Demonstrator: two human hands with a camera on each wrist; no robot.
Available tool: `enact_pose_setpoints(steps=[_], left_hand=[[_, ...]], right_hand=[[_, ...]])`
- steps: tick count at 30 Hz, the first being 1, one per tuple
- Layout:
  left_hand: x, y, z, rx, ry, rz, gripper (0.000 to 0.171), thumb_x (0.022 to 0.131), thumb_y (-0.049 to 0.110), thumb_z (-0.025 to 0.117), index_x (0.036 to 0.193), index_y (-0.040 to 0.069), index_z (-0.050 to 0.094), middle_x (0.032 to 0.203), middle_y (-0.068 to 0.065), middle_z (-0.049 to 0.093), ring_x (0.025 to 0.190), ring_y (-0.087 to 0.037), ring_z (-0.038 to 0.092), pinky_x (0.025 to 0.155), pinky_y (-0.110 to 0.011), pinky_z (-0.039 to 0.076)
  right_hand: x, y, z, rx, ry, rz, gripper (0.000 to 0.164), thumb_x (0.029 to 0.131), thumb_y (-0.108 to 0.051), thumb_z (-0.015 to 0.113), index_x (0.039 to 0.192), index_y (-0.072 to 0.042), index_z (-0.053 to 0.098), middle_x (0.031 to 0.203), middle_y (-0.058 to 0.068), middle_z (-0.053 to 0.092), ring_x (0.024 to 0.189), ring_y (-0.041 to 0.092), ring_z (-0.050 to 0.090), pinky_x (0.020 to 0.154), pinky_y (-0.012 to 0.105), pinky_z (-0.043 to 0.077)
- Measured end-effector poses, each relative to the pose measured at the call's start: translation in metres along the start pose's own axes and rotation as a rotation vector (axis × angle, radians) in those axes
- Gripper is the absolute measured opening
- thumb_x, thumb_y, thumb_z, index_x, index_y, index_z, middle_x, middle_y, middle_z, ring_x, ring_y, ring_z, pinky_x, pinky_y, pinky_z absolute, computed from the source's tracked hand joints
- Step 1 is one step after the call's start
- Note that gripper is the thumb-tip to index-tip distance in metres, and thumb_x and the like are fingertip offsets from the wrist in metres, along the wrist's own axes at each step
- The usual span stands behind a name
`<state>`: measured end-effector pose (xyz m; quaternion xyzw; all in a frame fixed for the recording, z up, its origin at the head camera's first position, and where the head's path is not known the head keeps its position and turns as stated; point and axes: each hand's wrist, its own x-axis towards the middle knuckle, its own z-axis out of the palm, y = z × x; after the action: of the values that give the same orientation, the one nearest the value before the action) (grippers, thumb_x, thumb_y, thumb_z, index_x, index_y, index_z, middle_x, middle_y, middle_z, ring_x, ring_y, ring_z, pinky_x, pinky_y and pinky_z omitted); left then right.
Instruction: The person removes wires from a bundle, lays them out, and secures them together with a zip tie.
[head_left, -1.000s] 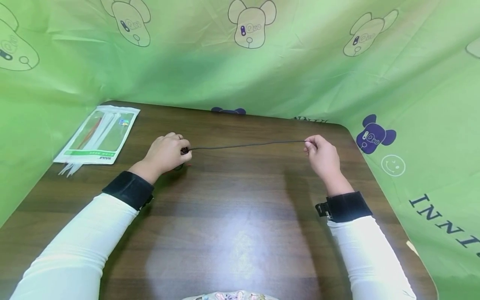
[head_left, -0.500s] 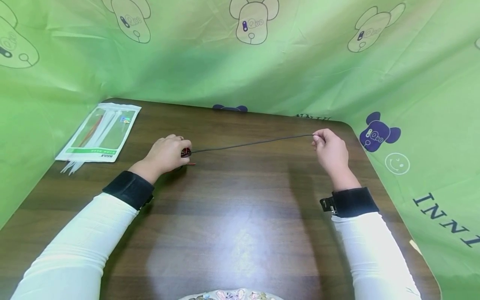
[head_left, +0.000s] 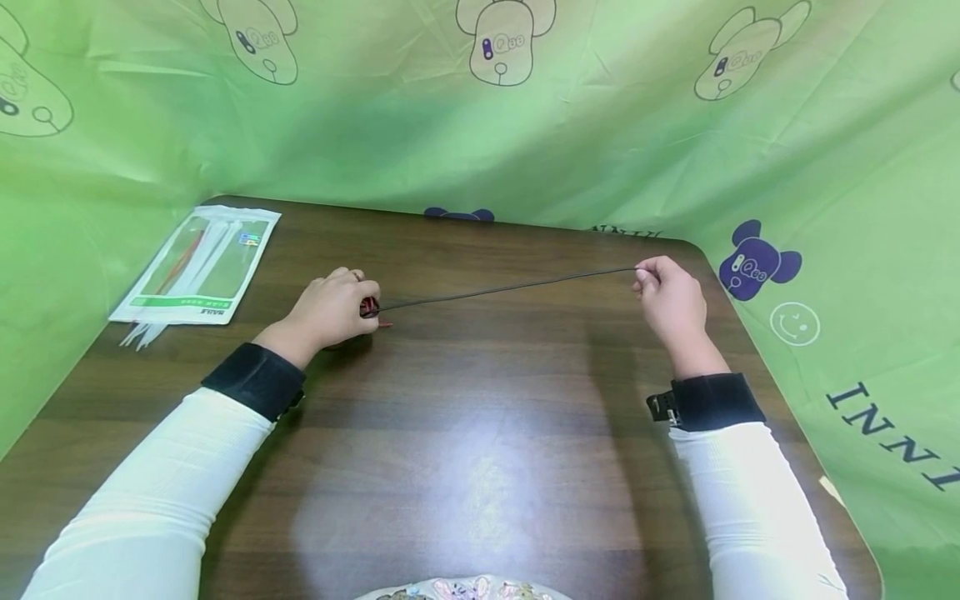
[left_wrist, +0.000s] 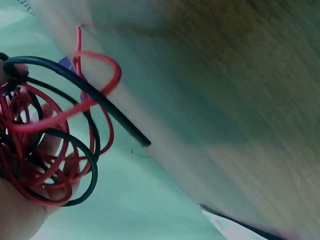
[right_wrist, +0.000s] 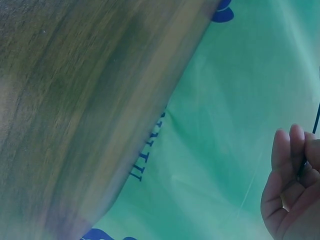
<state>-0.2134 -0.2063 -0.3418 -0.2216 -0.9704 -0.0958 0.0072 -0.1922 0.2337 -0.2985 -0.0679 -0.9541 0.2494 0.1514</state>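
Observation:
My left hand (head_left: pixel 330 308) grips a loose bundle of red and black wires (left_wrist: pixel 55 145) above the table's left half. In the left wrist view, red wire loops (left_wrist: pixel 114 75) and a cut black wire end (left_wrist: pixel 135 132) stick out past the fingers. From that bundle a thin black wire (head_left: pixel 502 289) runs nearly straight across to the right. Its far end is pinched between thumb and forefinger of my right hand (head_left: pixel 672 304). A short red wire end (head_left: pixel 386 324) shows just below the left fingers. Part of the bundle is hidden inside the left palm.
A clear-fronted bag of white cable ties (head_left: pixel 197 267) lies at the table's back left, some tie ends poking out of it. Green printed curtain (head_left: pixel 390 108) hangs behind and beside the brown wooden table (head_left: pixel 465 400). Patterned cloth (head_left: pixel 465 588) shows at the front edge.
My right hand has moved right and slightly away, drawing out a longer stretch of black wire. The left hand stays nearly in place, still holding the bundle.

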Motion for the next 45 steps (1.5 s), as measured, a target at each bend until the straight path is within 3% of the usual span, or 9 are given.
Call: enact_pose_setpoints(steps=[4, 10, 16, 23, 28, 38, 45], left_hand=[[0.0, 0.0, 0.0, 0.001, -0.045, 0.001, 0.023, 0.078, 0.024, 0.07, 0.094, 0.012, 0.06, 0.094, -0.011, 0.061, 0.088, -0.03, 0.055, 0.068, -0.046, 0.047], [0.0, 0.0, 0.0, 0.0, -0.085, 0.022, 0.032, 0.073, 0.022, 0.074, 0.096, 0.011, 0.055, 0.087, -0.008, 0.056, 0.082, -0.029, 0.051, 0.061, -0.041, 0.042], [0.0, 0.002, -0.002, -0.016, -0.102, 0.02, 0.034, 0.072, 0.014, 0.072, 0.1, 0.011, 0.053, 0.094, -0.01, 0.056, 0.083, -0.031, 0.051, 0.062, -0.042, 0.042], [-0.004, -0.002, -0.001, -0.002, -0.066, 0.067, 0.039, 0.077, 0.004, 0.073, 0.109, 0.011, 0.053, 0.108, -0.02, 0.059, 0.09, -0.038, 0.054, 0.07, -0.051, 0.047], [-0.006, -0.007, 0.001, -0.007, -0.056, 0.078, 0.039, 0.077, 0.0, 0.073, 0.111, 0.01, 0.055, 0.104, -0.019, 0.062, 0.089, -0.037, 0.056, 0.073, -0.05, 0.047], [-0.004, -0.012, 0.0, -0.085, -0.084, 0.022, 0.046, 0.073, 0.009, 0.074, 0.113, 0.01, 0.051, 0.088, -0.008, 0.062, 0.079, -0.027, 0.058, 0.069, -0.045, 0.047], [-0.005, -0.011, 0.0, -0.053, -0.058, 0.062, 0.046, 0.074, 0.003, 0.073, 0.115, 0.011, 0.053, 0.101, -0.013, 0.058, 0.093, -0.032, 0.056, 0.074, -0.049, 0.048]], right_hand=[[0.001, 0.0, -0.001, -0.005, -0.002, 0.012, 0.022, 0.102, -0.019, 0.045, 0.112, -0.006, 0.059, 0.102, 0.016, 0.069, 0.093, 0.035, 0.063, 0.085, 0.053, 0.041], [0.002, 0.001, -0.003, -0.012, -0.019, 0.03, 0.023, 0.103, -0.02, 0.045, 0.113, -0.006, 0.059, 0.104, 0.016, 0.068, 0.095, 0.036, 0.062, 0.085, 0.054, 0.041], [0.003, 0.003, -0.004, -0.01, -0.012, 0.037, 0.024, 0.103, -0.021, 0.044, 0.113, -0.006, 0.059, 0.103, 0.017, 0.068, 0.097, 0.036, 0.061, 0.086, 0.055, 0.04], [0.003, 0.01, -0.008, -0.02, 0.0, 0.067, 0.025, 0.103, -0.022, 0.043, 0.115, -0.006, 0.058, 0.106, 0.017, 0.068, 0.099, 0.036, 0.061, 0.089, 0.055, 0.039], [0.003, 0.015, -0.01, -0.025, -0.013, 0.082, 0.027, 0.104, -0.023, 0.042, 0.116, -0.005, 0.058, 0.107, 0.017, 0.067, 0.097, 0.036, 0.061, 0.087, 0.055, 0.04], [0.003, 0.026, -0.017, -0.02, 0.004, 0.073, 0.029, 0.104, -0.02, 0.04, 0.117, -0.001, 0.057, 0.106, 0.02, 0.067, 0.095, 0.037, 0.062, 0.079, 0.049, 0.042], [0.006, 0.031, -0.019, -0.014, 0.009, 0.096, 0.03, 0.104, -0.021, 0.04, 0.118, -0.001, 0.057, 0.107, 0.02, 0.066, 0.094, 0.036, 0.062, 0.077, 0.045, 0.041]])
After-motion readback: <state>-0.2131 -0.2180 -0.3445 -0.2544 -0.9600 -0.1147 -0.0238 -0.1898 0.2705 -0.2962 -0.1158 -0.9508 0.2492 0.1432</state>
